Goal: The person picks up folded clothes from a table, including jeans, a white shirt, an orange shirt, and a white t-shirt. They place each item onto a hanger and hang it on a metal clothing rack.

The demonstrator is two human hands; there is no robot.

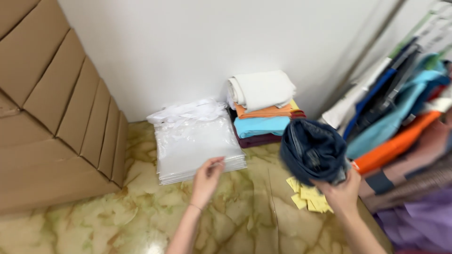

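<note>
Flattened cardboard boxes (56, 117) are stacked at the left on a marbled floor (117, 221). Against the wall, a stack of clear plastic bags (195, 143) is touched at its near edge by the left hand (205, 181), fingers loosely pinching; thin and slippery, a bag seems best lifted by that edge. Beside it lie folded cloths (261, 108). A soft, light, bundled dark blue garment (313, 150) is gripped from beneath by the right hand (341, 193), above small yellow slips (308, 195).
</note>
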